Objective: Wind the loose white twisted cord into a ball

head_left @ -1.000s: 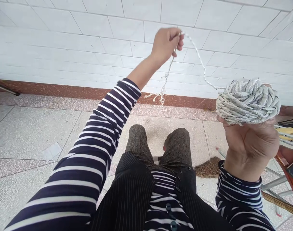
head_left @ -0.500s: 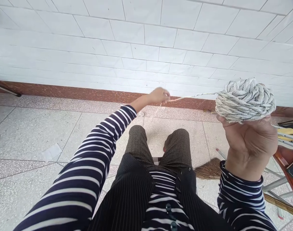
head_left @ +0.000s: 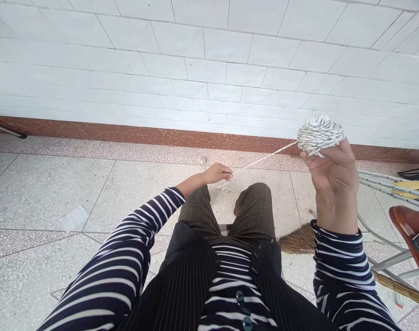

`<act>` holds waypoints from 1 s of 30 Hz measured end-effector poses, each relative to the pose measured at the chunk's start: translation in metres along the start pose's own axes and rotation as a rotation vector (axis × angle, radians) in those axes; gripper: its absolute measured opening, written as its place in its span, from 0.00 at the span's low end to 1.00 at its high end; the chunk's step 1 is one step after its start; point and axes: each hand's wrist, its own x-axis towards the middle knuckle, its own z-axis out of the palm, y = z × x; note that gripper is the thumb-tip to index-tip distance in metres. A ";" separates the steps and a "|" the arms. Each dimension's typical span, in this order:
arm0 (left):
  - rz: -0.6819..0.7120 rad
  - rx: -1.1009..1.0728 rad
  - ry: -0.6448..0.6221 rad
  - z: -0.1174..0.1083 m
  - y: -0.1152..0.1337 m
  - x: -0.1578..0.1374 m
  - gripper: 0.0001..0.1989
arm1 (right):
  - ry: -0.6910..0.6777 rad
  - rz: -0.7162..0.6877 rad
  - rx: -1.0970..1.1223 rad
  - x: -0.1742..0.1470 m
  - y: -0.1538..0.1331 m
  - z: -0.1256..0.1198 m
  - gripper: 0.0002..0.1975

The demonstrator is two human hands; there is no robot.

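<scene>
A white rectangular sheet (head_left: 75, 218) lies on the speckled pale floor (head_left: 47, 188). The left hand (head_left: 217, 173) pinches a white cord (head_left: 264, 157), taut toward the right. A brown bristle broom (head_left: 297, 239) lies partly behind the striped right sleeve (head_left: 338, 257). Above, a rounded white cord bundle (head_left: 319, 134) sits in the right hand (head_left: 334, 171), fingers curled around it, left of a glossy reddish-brown chair (head_left: 407, 223).

Rope ball (head_left: 319, 133) before the wall (head_left: 161, 73), broom (head_left: 297, 239) right of legs (head_left: 195, 209), perhaps a chair (head_left: 407, 223) farther right

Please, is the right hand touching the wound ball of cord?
Touching. The head view shows the right hand directly against the lower side of the wound ball of cord, holding it up.
</scene>
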 end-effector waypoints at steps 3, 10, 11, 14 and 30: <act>-0.043 0.155 -0.007 -0.001 -0.015 0.003 0.13 | -0.065 0.067 -0.060 -0.007 0.004 0.002 0.23; -0.173 0.315 0.124 0.003 0.000 0.025 0.22 | -0.181 0.301 -0.144 -0.025 0.035 0.015 0.28; -0.112 0.209 0.150 0.007 0.010 0.028 0.24 | -0.178 0.342 -0.155 -0.025 0.041 0.016 0.30; 0.104 -0.167 0.197 0.024 0.046 0.036 0.26 | -0.186 0.451 -0.186 -0.024 0.057 0.021 0.32; -0.137 0.158 0.098 0.019 -0.012 0.000 0.15 | -0.145 0.125 -0.213 -0.010 0.036 -0.001 0.28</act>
